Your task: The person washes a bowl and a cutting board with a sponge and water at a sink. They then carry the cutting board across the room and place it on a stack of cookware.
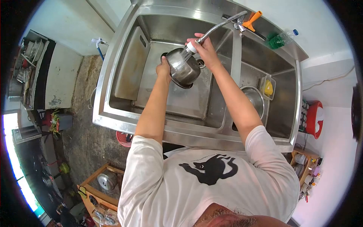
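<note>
My left hand (163,69) grips a steel pot (185,73) with dark handles by its left side, and the pot is tilted over the left sink basin (177,102). My right hand (206,51) is closed around the white-collared faucet sprayer (191,47), which points down into the pot. What looks like water runs from the sprayer onto the metal. From the sprayer, a flexible metal hose (223,23) curves up to the faucet at the back of the sink. Behind the pot, the drain (201,63) is partly visible.
A steel board (132,64) leans against the basin's left wall. In the right basin are a round metal bowl (252,99) and a clear container holding a yellow sponge (268,87). An orange-handled squeegee (252,21) and a green-liquid bottle (280,39) stand on the back ledge.
</note>
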Available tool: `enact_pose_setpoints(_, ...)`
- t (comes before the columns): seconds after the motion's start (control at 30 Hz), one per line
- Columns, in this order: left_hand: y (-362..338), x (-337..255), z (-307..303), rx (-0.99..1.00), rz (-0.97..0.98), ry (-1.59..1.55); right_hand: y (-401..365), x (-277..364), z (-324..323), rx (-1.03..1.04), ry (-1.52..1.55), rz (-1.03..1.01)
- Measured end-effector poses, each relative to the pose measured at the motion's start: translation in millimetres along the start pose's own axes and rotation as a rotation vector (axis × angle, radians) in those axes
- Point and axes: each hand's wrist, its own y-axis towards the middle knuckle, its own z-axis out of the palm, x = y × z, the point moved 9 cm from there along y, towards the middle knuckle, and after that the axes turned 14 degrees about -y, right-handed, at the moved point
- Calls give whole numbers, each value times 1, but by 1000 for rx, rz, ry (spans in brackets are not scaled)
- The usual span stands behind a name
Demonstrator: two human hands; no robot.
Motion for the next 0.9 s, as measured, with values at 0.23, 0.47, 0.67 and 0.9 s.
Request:
enact_pose_setpoints(0.23, -32, -9, 29, 23, 94, 101, 6, -17, -7, 87, -263, 8)
enact_pose_setpoints(0.47, -86, -46, 16, 87, 164, 410, 21, -29, -8, -11, -303, -19)
enact_pose_setpoints(0.67, -43, -63, -41, 102, 84, 381, 26, -40, -10, -45, -314, -30)
enact_pose_setpoints(0.9, -69, -81, -74, -195, -8, -122, 2, -20, -9, -77, -276, 6)
